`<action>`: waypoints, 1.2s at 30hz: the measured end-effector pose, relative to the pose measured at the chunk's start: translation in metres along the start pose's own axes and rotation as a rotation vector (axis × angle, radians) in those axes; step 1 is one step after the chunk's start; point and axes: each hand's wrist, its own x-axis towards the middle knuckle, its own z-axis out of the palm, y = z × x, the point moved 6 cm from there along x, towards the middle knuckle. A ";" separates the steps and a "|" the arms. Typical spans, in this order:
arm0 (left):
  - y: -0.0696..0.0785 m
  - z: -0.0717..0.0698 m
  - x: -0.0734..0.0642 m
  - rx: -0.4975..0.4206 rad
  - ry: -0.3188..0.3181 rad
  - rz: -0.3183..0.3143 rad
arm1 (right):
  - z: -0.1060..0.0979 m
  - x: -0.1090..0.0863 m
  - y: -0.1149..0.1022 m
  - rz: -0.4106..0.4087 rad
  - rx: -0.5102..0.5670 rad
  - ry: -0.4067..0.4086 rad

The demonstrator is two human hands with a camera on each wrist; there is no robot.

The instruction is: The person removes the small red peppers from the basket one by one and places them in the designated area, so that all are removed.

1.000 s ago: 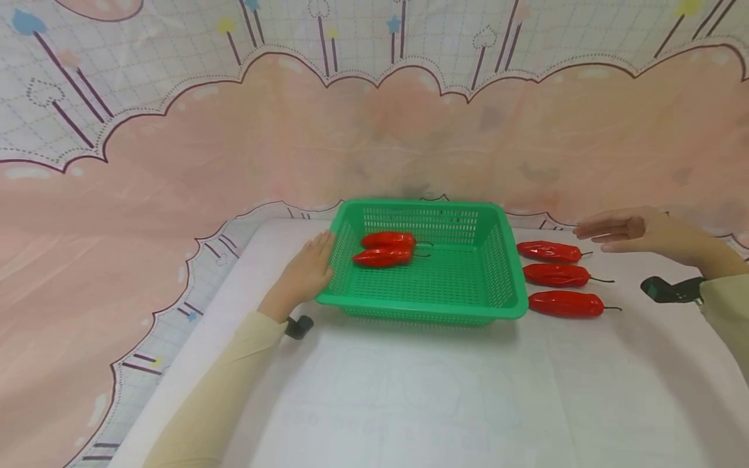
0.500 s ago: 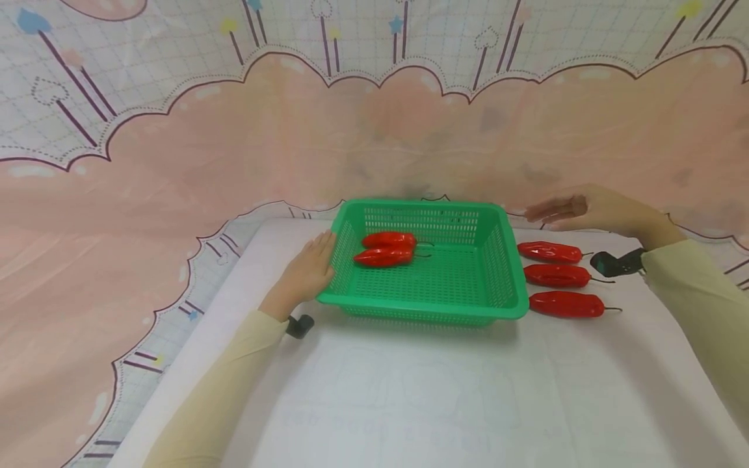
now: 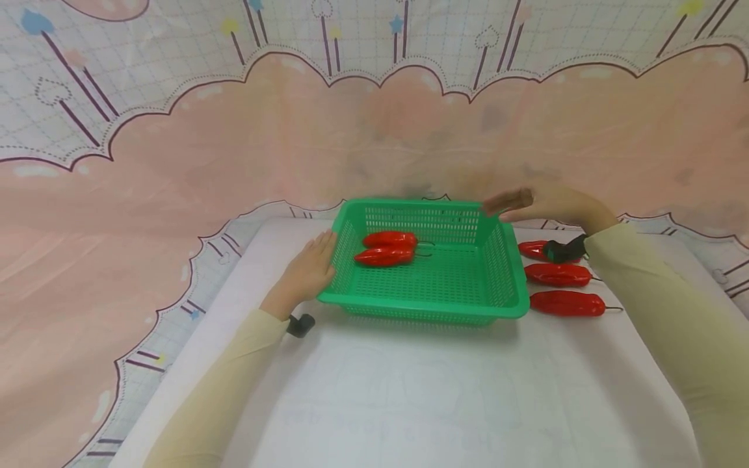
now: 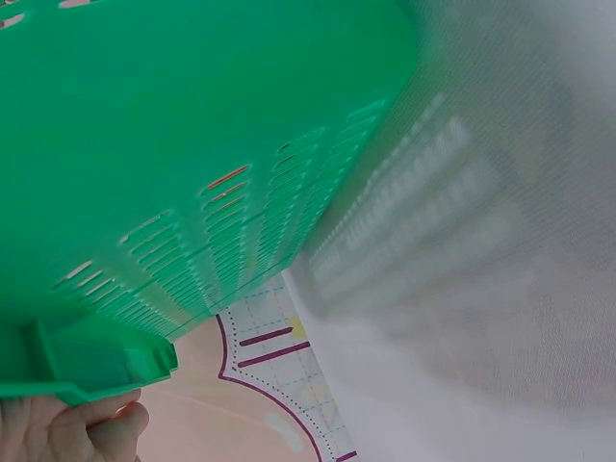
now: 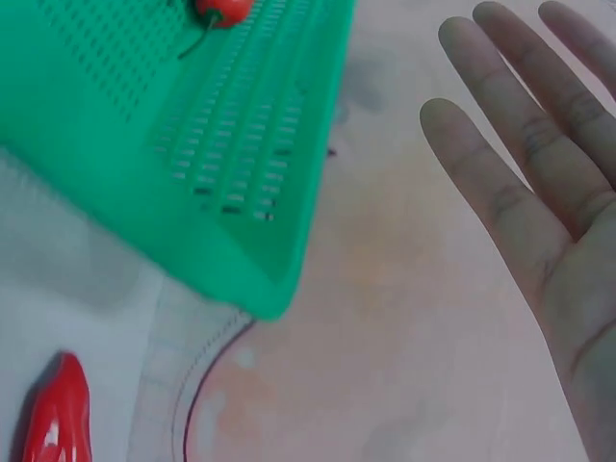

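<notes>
In front of the green basket you have bare white tabletop, with your left sleeve and right sleeve reaching in from either side. Your left hand rests on the basket's left rim, fingers straight rather than wrapped round it, probably to steady it; how hard it presses, you cannot tell from here.

To the basket's right lie three red peppers, side by side in a row: the near pepper, the middle pepper and the far pepper, the last partly covered by the black wrist mount. Their stems point away from the basket, perhaps lined up so each can be taken singly.

Inside the basket, toward its left side, the front pepper and rear pepper lie together, stems rightward. Over the basket's far right corner hangs your right hand, fingers extended, palm holding nothing, apart from the rim in the right wrist view. Behind the basket is the patterned cloth.
</notes>
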 end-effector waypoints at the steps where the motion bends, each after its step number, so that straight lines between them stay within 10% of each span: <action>1: 0.000 0.000 0.000 -0.001 -0.001 -0.001 | 0.002 0.004 -0.001 0.000 0.007 -0.006; 24: -0.001 0.001 0.000 0.000 0.001 -0.010 | 0.045 0.066 -0.012 -0.167 0.159 -0.059; 36: 0.001 -0.001 -0.002 -0.001 -0.004 -0.014 | 0.059 0.085 -0.011 -0.120 0.285 0.074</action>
